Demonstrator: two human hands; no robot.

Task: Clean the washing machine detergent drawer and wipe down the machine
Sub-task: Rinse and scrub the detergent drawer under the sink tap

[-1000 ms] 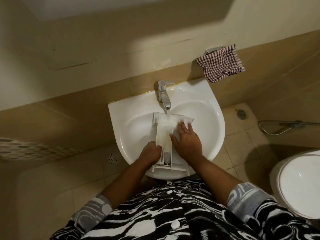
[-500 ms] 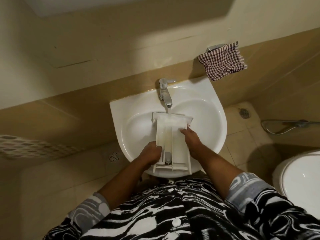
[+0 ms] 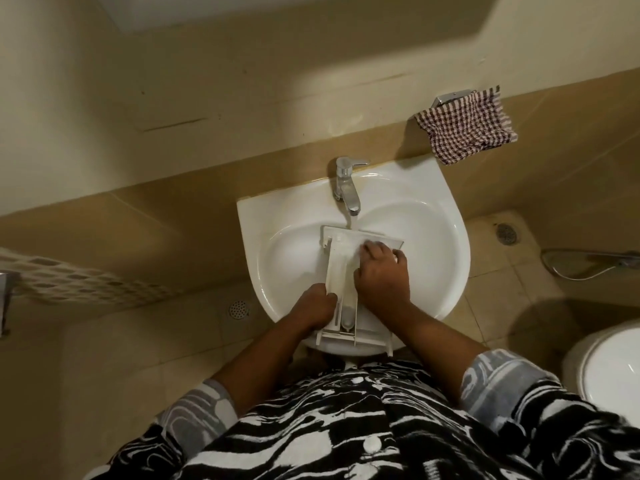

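A white plastic detergent drawer [image 3: 343,271] lies lengthwise across a white ceramic wash basin [image 3: 446,237]. Its near end rests over the basin's front rim and its far end sits under a chrome mixer tap [image 3: 346,185]. A thin stream of water [image 3: 350,222] falls from the spout onto the far edge of the drawer.

The left hand [image 3: 313,310] grips the drawer's left side wall close to the near end, fingers curled round the edge. The right hand [image 3: 382,278] lies palm down over the right compartment. Its fingers [image 3: 375,251] are bent down toward the far end, where the picture is blurred, so I cannot tell whether they press bare or hold something.

A red-and-white checked cloth [image 3: 467,128] hangs from a metal holder on the tiled wall, up and to the right of the basin. A white toilet [image 3: 609,368] stands at the right edge, with a chrome hose [image 3: 588,263] on the wall above it. A round floor drain [image 3: 239,309] sits on the tiles left of the basin.
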